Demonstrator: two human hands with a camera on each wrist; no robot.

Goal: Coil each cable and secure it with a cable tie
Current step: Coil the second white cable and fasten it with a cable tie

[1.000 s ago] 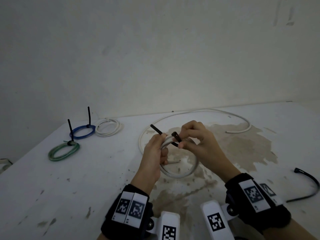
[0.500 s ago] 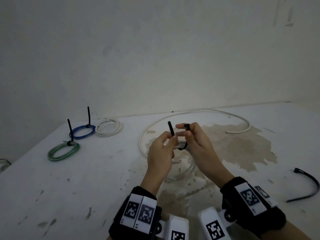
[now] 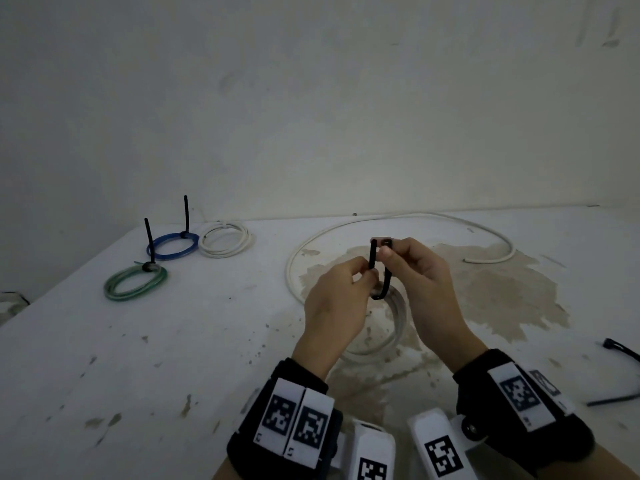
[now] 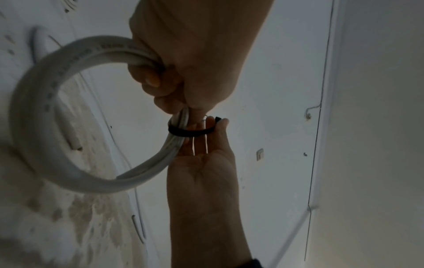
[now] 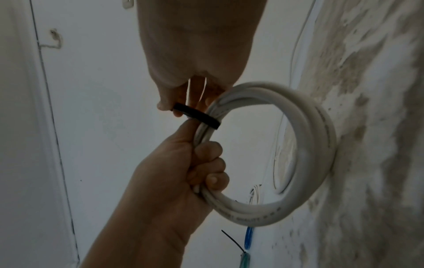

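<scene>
Two hands loop a black cable tie around a coiled white cable above a stained white table.

Close together, the left hand [image 3: 337, 299] grips the white cable coil [image 5: 296, 157] in curled fingers and pinches the strap of the black cable tie [image 3: 378, 268]; the right hand [image 3: 420, 282] pinches the tie's head end at the top. The tie wraps the coil's strands, still loose. Beyond the hands, the cable's uncoiled tail [image 3: 398, 220] arcs across the table [image 3: 173, 341]. Farther left lie three tied coils: green [image 3: 135, 282], blue [image 3: 172, 245], white [image 3: 225, 239]. A spare black tie [image 3: 620, 351] lies at right.
</scene>
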